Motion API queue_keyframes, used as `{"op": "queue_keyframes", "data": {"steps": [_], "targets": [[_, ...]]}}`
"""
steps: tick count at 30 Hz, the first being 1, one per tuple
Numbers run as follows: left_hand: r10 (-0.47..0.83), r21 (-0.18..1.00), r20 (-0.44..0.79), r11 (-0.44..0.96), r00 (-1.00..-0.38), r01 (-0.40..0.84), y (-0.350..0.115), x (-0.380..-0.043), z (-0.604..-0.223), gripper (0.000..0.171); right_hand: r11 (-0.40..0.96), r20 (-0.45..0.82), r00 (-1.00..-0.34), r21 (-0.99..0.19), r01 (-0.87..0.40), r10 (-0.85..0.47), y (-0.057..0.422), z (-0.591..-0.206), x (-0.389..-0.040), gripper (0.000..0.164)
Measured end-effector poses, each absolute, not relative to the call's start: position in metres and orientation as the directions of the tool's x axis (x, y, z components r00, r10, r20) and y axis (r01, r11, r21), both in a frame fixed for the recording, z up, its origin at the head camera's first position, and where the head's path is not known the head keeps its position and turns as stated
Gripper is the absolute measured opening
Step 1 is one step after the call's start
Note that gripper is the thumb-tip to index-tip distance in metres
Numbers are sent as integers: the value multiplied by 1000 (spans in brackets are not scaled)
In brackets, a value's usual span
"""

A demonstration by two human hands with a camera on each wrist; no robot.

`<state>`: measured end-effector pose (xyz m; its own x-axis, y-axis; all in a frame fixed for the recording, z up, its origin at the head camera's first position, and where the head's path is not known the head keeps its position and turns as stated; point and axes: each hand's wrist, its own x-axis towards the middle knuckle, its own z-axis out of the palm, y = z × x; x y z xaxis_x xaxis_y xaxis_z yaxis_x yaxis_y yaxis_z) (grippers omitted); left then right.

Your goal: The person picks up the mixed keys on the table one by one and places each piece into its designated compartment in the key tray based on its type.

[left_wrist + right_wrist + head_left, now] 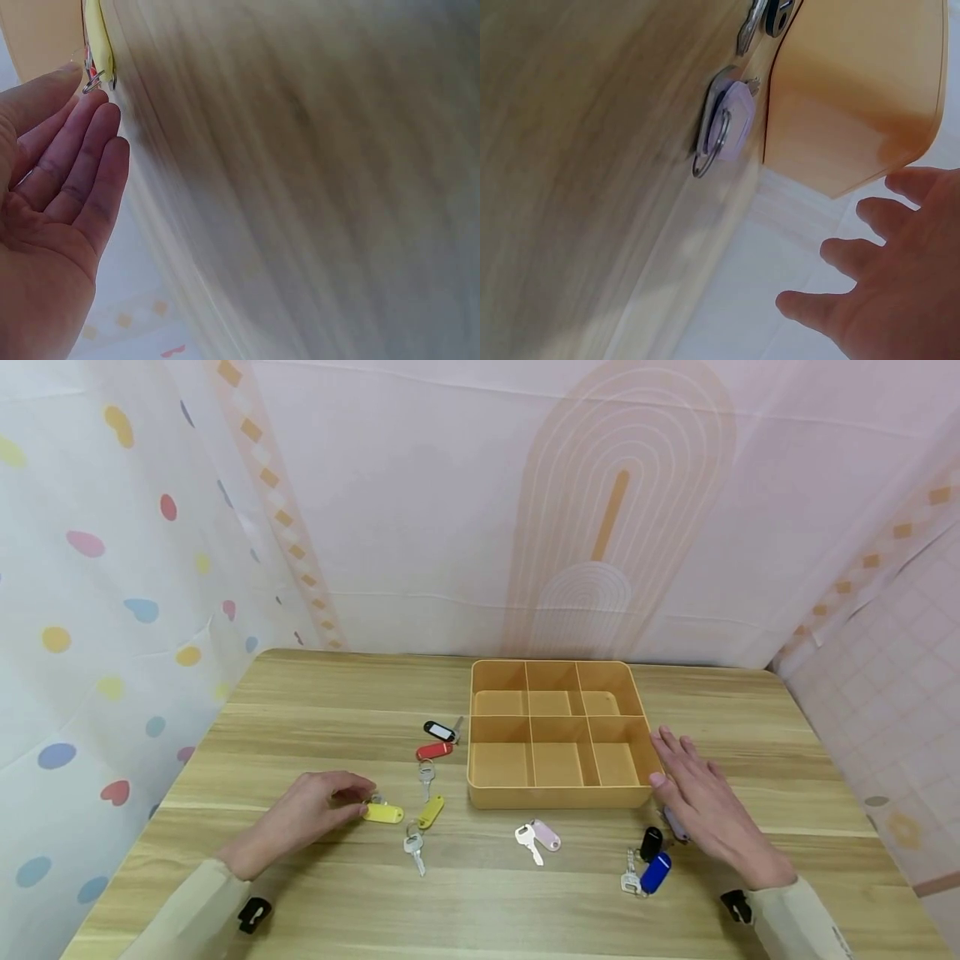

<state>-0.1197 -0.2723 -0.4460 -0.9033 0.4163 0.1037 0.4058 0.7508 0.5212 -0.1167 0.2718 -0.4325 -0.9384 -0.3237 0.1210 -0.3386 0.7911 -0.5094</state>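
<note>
Showing bright yellow, an oblong tag (386, 813) left of the box (558, 797) sits at the curved fingers of the left hand (311, 812); whether pinched, I cannot tell. The right hand (708, 800) has fingers apart.

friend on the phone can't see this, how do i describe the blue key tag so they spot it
Find the orange six-compartment tray. In front of its near right corner lies a black tag. Directly beside that is the blue key tag, the only deep blue one.
</note>
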Motion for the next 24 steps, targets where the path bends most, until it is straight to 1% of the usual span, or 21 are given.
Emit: {"op": "queue_keyframes", "data": {"steps": [10, 16, 24], "targets": [[413, 495, 90, 771, -906, 401, -267, -121, -446, 18, 772, 135, -931, -526, -357, -338, 271, -436, -118, 61], [412, 474, 119, 776, -903, 416, -266, -120, -446, 20, 757, 135, -925, -539, -369, -355, 273, -437, -117, 63], [386, 463, 184, 777, -904, 426, -264, -117, -440, 19, 748, 121, -924, -554, -366, -362, 273, -436, -115, 64]]}}
